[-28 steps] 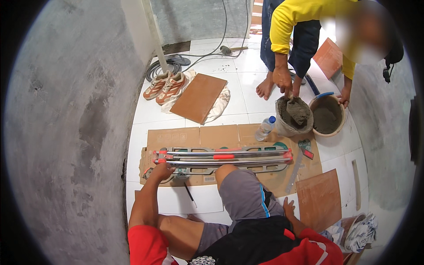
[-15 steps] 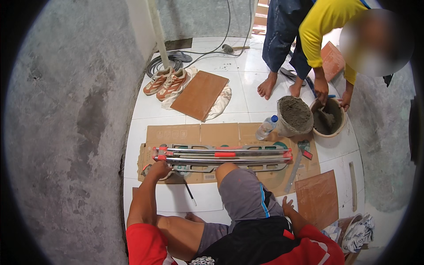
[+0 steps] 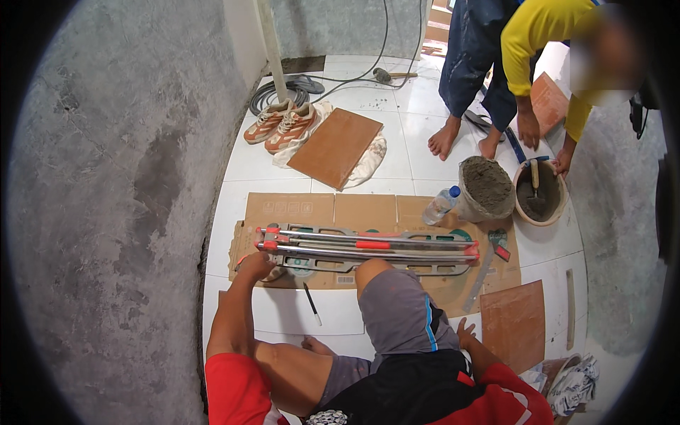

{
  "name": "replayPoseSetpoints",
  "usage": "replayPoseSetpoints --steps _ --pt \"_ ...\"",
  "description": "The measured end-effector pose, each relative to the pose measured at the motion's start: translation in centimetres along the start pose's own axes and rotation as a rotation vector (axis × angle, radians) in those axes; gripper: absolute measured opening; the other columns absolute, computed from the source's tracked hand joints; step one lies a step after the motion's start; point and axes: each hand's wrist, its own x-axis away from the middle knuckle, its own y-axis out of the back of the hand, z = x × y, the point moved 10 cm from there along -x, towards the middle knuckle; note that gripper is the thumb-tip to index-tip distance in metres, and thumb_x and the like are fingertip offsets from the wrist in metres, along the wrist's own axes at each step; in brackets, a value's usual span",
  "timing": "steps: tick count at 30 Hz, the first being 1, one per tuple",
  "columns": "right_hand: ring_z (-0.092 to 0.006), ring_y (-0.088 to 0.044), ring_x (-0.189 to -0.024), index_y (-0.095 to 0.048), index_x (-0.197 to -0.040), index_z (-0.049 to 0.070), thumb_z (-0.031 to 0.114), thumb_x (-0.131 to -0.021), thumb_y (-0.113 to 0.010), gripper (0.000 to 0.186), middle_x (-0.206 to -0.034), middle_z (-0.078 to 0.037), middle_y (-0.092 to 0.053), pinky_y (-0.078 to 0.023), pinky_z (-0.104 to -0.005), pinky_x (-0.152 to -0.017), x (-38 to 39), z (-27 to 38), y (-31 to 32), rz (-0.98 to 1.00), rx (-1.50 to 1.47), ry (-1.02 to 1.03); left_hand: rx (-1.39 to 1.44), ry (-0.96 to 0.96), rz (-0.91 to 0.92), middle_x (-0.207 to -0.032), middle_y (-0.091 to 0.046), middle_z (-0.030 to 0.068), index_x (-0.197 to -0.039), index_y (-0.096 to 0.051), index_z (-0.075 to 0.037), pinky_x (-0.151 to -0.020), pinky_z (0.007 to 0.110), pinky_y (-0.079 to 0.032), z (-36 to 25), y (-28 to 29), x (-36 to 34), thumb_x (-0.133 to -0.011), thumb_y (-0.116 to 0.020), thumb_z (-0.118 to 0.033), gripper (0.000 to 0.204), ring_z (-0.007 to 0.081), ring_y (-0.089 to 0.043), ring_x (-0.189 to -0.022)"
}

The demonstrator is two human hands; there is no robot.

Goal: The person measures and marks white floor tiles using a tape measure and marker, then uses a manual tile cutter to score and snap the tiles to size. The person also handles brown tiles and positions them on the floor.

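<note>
A manual tile cutter (image 3: pixel 375 249) with two steel rails and red fittings lies across a flattened cardboard sheet (image 3: pixel 283 205). My left hand (image 3: pixel 255 266) is closed at its near left corner, on a part of the cutter that my fingers mostly hide; a red tip shows beside them. My right hand (image 3: pixel 465 333) is beside my bent knee, fingers spread and holding nothing, close to a brown tile (image 3: pixel 513 326). A black-and-white marker (image 3: pixel 312 304) lies on the white floor tile near my left forearm. A metal square (image 3: pixel 479 282) rests on the cardboard's right side.
A co-worker in yellow sleeves (image 3: pixel 520 42) bends over a bucket (image 3: pixel 564 195) holding a trowel (image 3: pixel 536 185). Beside it stand a mortar-filled bucket (image 3: pixel 487 188) and a water bottle (image 3: pixel 440 206). Shoes (image 3: pixel 292 126), another brown tile (image 3: pixel 336 149) and a mallet (image 3: pixel 386 76) lie farther back.
The co-worker's hand has let go of the trowel, which now stands in the bucket. The whole view has shifted slightly. My hands keep about the same places.
</note>
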Motion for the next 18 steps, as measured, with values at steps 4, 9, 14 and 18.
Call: replayPoseSetpoints --steps 4,9,14,18 --pt "-0.0653 0.004 -0.143 0.023 -0.156 0.022 0.011 -0.09 -0.061 0.108 -0.157 -0.035 0.023 -0.012 -0.0627 -0.119 -1.1 -0.9 -0.3 -0.052 -0.074 -0.024 0.066 0.166 0.041 -0.081 -0.073 0.0171 -0.099 -0.073 -0.003 -0.074 0.041 -0.056 2.6 -0.4 -0.2 -0.086 -0.071 -0.039 0.038 0.0309 -0.072 -0.076" --pt "-0.0656 0.013 -0.141 0.018 -0.157 0.022 0.029 -0.09 -0.067 0.109 -0.159 -0.031 0.024 -0.005 -0.0675 -0.117 -1.2 -0.1 -1.6 -0.106 -0.193 -0.055 0.152 0.219 -0.009 -0.086 -0.074 0.0169 -0.102 -0.072 -0.003 -0.079 0.041 -0.056 3.5 1.1 2.4 -0.083 -0.074 -0.034 0.037 0.0315 -0.073 -0.085" --pt "-0.064 0.016 -0.142 0.015 -0.158 0.024 0.038 -0.086 -0.07 0.113 -0.16 -0.029 0.024 -0.001 -0.0664 -0.117 -7.1 -4.0 -1.4 -0.297 -0.188 -0.043 0.127 0.207 0.016 -0.103 -0.073 0.0205 -0.111 -0.07 -0.004 -0.086 0.042 -0.054 3.9 0.0 1.8 -0.082 -0.075 -0.035 0.043 0.0348 -0.07 -0.1" --pt "-0.0638 0.018 -0.141 0.015 -0.159 0.023 0.037 -0.085 -0.072 0.115 -0.16 -0.03 0.023 0.002 -0.0662 -0.117 -6.4 -2.9 -2.6 -0.307 -0.226 -0.046 0.14 0.229 0.054 -0.108 -0.072 0.0214 -0.115 -0.069 -0.004 -0.088 0.042 -0.054 3.0 0.4 2.5 -0.081 -0.075 -0.036 0.046 0.0365 -0.069 -0.103"
